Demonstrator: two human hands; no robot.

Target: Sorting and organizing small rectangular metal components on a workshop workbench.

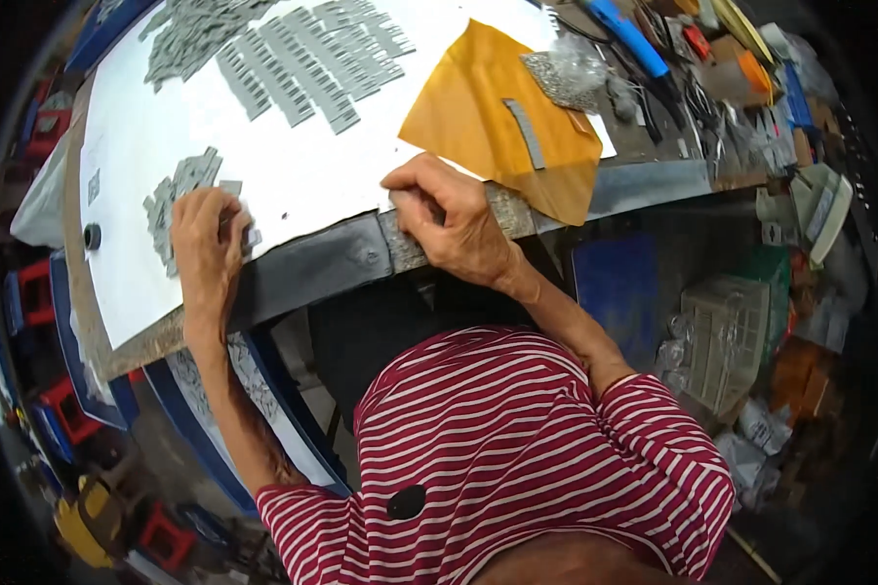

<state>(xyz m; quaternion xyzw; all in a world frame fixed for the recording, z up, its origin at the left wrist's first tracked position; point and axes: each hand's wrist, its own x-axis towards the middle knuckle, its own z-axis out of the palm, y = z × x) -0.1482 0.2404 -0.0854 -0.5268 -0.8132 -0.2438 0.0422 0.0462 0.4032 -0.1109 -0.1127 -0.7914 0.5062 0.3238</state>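
My left hand [207,234] rests at a small heap of flat grey pieces [197,171] on the left of the white tabletop sheet. Its fingers are curled down, closed on a grey piece [252,237] that shows in part beside the thumb. By the table's front edge, my right hand [451,210] is closed, thumb and forefinger drawn together. Whatever lies between those fingers, if anything, is hidden. Right of it, a single grey strip [525,134] lies on an orange-yellow sheet [463,97], next to a clear bag of small metal parts [563,78].
Rows of notched grey strips [307,63] and a larger grey heap [190,44] occupy the table's far side. Tools, including a blue-handled one [629,37], crowd the right end. A small black ring [92,236] sits at the left edge. Blue trays [234,439] stand below.
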